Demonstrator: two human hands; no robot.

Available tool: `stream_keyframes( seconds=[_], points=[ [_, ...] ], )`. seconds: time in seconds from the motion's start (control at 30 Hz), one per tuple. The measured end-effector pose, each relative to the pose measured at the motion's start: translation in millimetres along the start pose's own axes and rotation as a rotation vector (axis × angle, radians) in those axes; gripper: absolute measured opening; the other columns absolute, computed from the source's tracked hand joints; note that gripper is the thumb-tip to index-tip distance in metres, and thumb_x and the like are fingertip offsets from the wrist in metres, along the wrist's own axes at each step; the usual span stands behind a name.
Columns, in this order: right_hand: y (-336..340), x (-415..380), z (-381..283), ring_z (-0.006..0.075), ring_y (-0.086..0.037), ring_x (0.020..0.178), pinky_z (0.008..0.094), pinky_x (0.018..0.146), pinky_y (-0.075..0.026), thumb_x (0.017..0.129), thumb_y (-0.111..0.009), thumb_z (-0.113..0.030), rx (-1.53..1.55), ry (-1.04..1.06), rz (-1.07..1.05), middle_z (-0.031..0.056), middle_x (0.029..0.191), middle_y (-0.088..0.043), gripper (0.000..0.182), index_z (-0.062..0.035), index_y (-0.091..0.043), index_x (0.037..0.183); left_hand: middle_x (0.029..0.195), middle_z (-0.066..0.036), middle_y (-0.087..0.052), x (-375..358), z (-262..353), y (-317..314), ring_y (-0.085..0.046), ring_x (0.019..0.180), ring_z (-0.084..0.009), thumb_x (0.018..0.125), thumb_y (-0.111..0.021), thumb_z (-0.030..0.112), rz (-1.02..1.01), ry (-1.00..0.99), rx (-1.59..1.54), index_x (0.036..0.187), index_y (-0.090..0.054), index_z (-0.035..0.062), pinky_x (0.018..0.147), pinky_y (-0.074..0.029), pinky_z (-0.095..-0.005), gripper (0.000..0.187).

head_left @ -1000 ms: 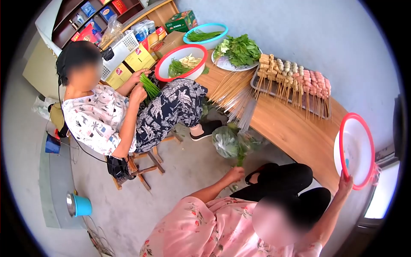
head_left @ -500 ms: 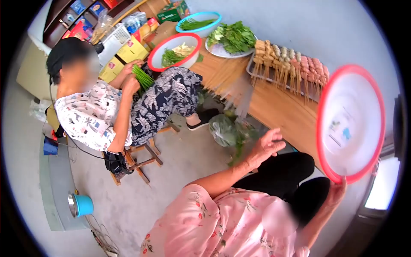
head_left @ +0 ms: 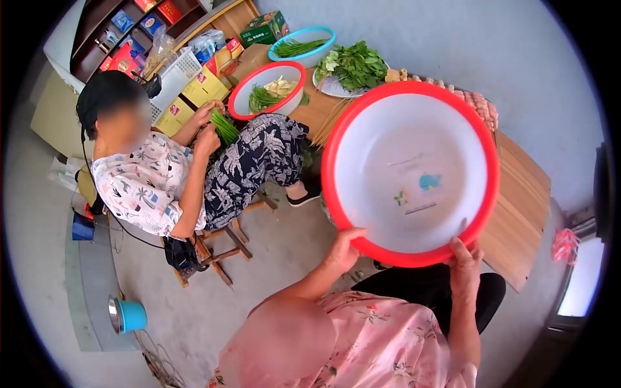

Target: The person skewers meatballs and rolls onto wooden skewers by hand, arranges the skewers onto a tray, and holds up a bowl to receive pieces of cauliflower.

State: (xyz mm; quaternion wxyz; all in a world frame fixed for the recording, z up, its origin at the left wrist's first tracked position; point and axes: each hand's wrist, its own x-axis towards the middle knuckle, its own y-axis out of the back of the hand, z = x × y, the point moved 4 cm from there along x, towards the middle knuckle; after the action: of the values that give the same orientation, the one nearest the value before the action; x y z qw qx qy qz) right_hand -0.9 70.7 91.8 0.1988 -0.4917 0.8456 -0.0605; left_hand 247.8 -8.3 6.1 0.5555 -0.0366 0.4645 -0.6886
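Observation:
A large white plastic basin [head_left: 401,161] with a red rim is held up in front of me, its inside facing me, with small blue and green prints on the bottom. My left hand [head_left: 344,251] grips the lower left of the rim. Lower right, my right hand [head_left: 463,260] clasps the rim with the thumb over its inner edge. Behind the basin, the wooden table [head_left: 527,207] and a row of skewered food [head_left: 477,107] are partly hidden.
On my left a seated co-worker [head_left: 149,171] holds a bunch of green stalks [head_left: 224,127]. A red-rimmed basin [head_left: 302,83] of vegetables, a blue-rimmed basin [head_left: 331,41] and a plate of leafy greens [head_left: 356,66] stand along the back. A blue bucket [head_left: 134,316] is on the floor.
The basin has swung from the far right to the middle, in front of me. My left hand, free and open before, has taken hold of the rim. The skewers are now mostly covered.

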Motion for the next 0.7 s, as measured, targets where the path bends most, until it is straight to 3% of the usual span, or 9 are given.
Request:
stream_keyframes(
  seconds=[0.07, 0.13, 0.27, 0.4, 0.7],
  points=[
    [-24.6, 0.9, -4.3, 0.0183, -0.064, 0.078, 0.0297, 0.065, -0.055, 0.08, -0.07, -0.027, 0.045, 0.036, -0.127, 0.0085, 0.095, -0.062, 0.056, 0.0018, -0.047, 0.123, 0.11, -0.008, -0.06, -5.3, 5.4, 14.5, -0.056, 0.104, -0.0237, 0.077, -0.058, 0.011, 0.047, 0.0, -0.049, 0.116, -0.053, 0.006, 0.087, -0.045, -0.0407, 0.04],
    [-35.3, -0.3, -6.0, 0.0192, -0.064, 0.077, 0.031, 0.068, -0.054, 0.081, -0.069, -0.03, 0.027, 0.084, -0.159, 0.0096, 0.091, -0.062, 0.061, 0.0027, -0.045, 0.127, 0.11, -0.008, -0.061, -9.6, 11.7, 18.9, -0.057, 0.102, -0.024, 0.075, -0.057, 0.008, 0.09, -0.007, -0.1, 0.115, -0.053, 0.0064, 0.086, -0.045, -0.041, 0.04],
    [-14.8, 2.3, 15.2, 0.0182, -0.063, 0.07, 0.0297, 0.067, -0.054, 0.085, -0.064, -0.03, -0.134, 0.09, -0.155, 0.0087, 0.085, -0.062, 0.048, 0.0016, -0.051, 0.12, 0.099, -0.006, -0.062, -11.3, 27.0, 30.8, -0.059, 0.088, -0.021, 0.075, -0.058, 0.008, 0.249, -0.057, -0.17, 0.104, -0.055, 0.008, 0.07, -0.049, -0.0351, 0.029],
    [5.6, -1.5, 32.1, 0.016, -0.063, 0.065, 0.0273, 0.064, -0.053, 0.088, -0.061, -0.021, -0.155, -0.002, -0.131, 0.0064, 0.078, -0.062, 0.034, 0.0011, -0.056, 0.113, 0.088, -0.003, -0.059, -6.4, 38.7, 30.0, -0.06, 0.078, -0.017, 0.077, -0.057, 0.007, 0.303, -0.115, -0.203, 0.098, -0.052, 0.0095, 0.058, -0.049, -0.0276, 0.022],
    [5.2, 3.7, 36.5, 0.0152, -0.063, 0.063, 0.0266, 0.063, -0.053, 0.089, -0.057, -0.012, -0.138, -0.009, -0.122, 0.0055, 0.078, -0.063, 0.024, -0.0003, -0.058, 0.11, 0.084, -0.005, -0.059, 3.1, 63.2, 23.7, -0.059, 0.074, -0.0178, 0.078, -0.057, 0.005, 0.416, -0.232, -0.291, 0.086, -0.052, 0.0067, 0.06, -0.05, -0.0292, 0.01]
  ],
)
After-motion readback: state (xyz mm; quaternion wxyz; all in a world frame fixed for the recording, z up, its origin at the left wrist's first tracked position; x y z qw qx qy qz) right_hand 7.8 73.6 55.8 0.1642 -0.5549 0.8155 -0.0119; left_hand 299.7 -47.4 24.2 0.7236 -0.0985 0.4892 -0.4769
